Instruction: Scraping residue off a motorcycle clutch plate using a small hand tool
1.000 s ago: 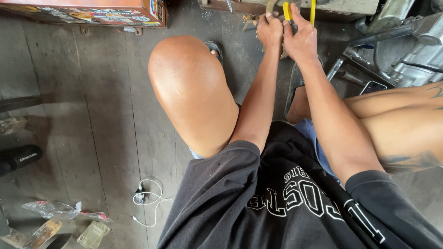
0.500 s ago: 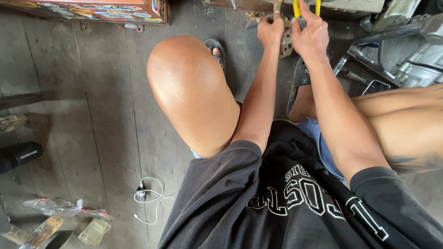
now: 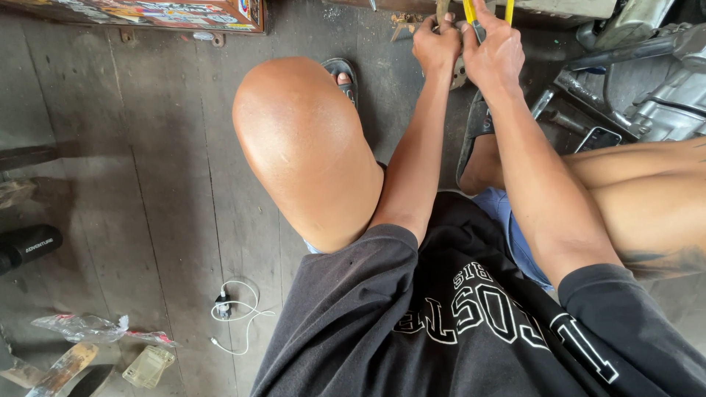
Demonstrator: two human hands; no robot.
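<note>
Floor: grey wooden planks, worn, with the seams running away from the person
Far left: a dark object lies at the edge of the picture, and below it a crumpled clear plastic bag
Lower left: a white cable lies coiled on the planks, near the raised knee
Knee: the left knee is bent up, and beyond it a foot in a dark sandal rests on the floor
Left hand: the left hand is closed in a loose fist with the fingers curled around something small; what it pinches I cannot tell, because the top edge cuts it
Tool: the yellow-handled tool is at the top edge, just between both hands; its long axis goes away from the person, and the handles point back toward the person, the working end is out of view
Right hand: the right hand is closed around the yellow handles, with the fingers pressed together, touching the left hand
Far right: grey metal engine parts lie on the floor beside the right leg
</note>
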